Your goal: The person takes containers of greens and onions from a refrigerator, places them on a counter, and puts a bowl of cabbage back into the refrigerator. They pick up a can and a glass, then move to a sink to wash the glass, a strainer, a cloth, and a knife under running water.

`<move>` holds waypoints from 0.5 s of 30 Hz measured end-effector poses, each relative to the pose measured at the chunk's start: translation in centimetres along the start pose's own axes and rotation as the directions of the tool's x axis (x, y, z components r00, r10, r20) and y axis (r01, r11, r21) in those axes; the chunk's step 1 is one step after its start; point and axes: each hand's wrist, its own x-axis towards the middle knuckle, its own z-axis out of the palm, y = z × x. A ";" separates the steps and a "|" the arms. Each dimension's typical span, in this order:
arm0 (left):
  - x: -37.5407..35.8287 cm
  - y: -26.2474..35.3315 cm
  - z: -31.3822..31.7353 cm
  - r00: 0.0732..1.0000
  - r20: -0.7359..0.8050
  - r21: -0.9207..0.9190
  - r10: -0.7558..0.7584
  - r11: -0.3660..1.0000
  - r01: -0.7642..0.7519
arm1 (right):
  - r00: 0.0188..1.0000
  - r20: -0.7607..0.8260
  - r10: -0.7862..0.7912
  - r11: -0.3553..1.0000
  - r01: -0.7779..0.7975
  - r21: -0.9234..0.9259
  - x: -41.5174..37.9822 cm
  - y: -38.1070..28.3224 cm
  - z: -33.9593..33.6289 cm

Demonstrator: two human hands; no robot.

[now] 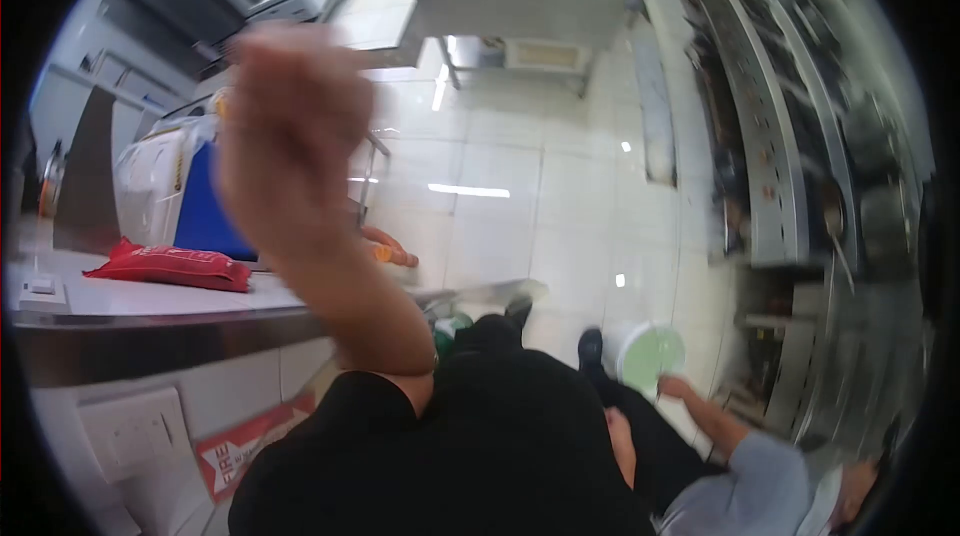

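My left hand (298, 116) is raised close to the camera, smeared by motion. Its fingers look curled into a fist, and anything inside is hidden. Behind and below it, a red plastic packet (172, 266) lies on the white counter (75, 298). A blue panel (208, 204) and a clear plastic-wrapped bundle (152, 181) stand beyond the packet, partly covered by my forearm. My right hand does not show. A bare forearm (622, 448) at the right edge of my black clothing seems to belong to the co-worker, though I cannot be sure.
A co-worker in a grey top (735, 496) is at my right, one hand (676, 388) over a green-and-white round container (645, 354) on the floor. A steel table (520, 8) stands ahead. Cooking equipment (765, 146) lines the right. Something orange (392, 251) shows behind my forearm.
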 end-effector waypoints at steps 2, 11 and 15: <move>0.9 -2.4 0.9 0.986 0.165 0.034 -0.001 0.999 -0.005 | 0.960 0.280 0.009 0.959 0.071 -0.273 12.8 14.9 -3.6; 8.6 -5.4 2.9 0.867 0.484 -0.414 0.121 0.904 0.105 | 0.935 0.278 0.219 0.926 -0.289 0.243 24.4 -1.1 -7.4; 12.3 -7.4 -0.2 0.888 0.444 -0.400 0.119 0.913 0.077 | 0.937 0.310 0.160 0.924 -0.253 0.287 29.5 -12.2 -9.6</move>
